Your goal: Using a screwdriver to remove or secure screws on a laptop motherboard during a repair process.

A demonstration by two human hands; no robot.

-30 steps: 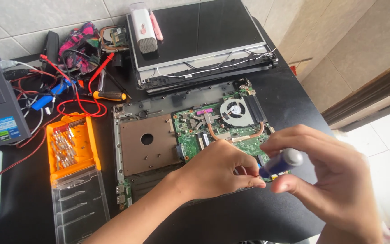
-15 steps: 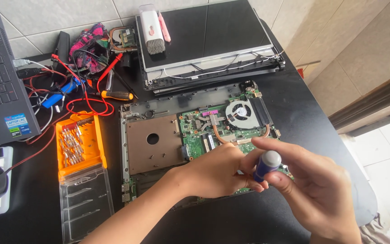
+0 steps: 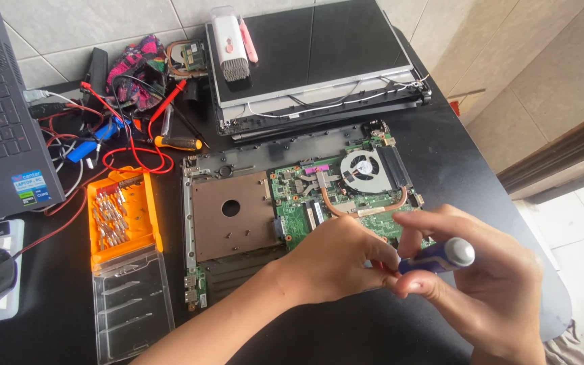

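Blue-handled, with a rounded grey end cap, the small precision screwdriver [image 3: 436,257] sits between both hands over the front right part of the opened laptop base [image 3: 292,216], whose green circuit board, copper heat pipe and round grey fan lie bare on the black table [image 3: 346,338].

Only the head view shows this moment. The right hand [image 3: 488,284] wraps the handle, thumb and fingers pinching the barrel from above and below. The left hand [image 3: 336,260] curls in from the left, its fingertips closed together at the front of the driver, where the shaft and tip are hidden, so what they pinch cannot be told.

By its look the driver is light and stiff, its smooth plastic barrel likely a little slippery; the barrel is the sure place to hold, the cap free to turn under a fingertip. The board beneath looks fragile.

Left of the base lie an orange bit case [image 3: 119,213] with its clear lid [image 3: 133,304] open, red test leads [image 3: 136,155] and a yellow-handled screwdriver [image 3: 177,142]. A detached laptop screen [image 3: 312,61] rests behind.
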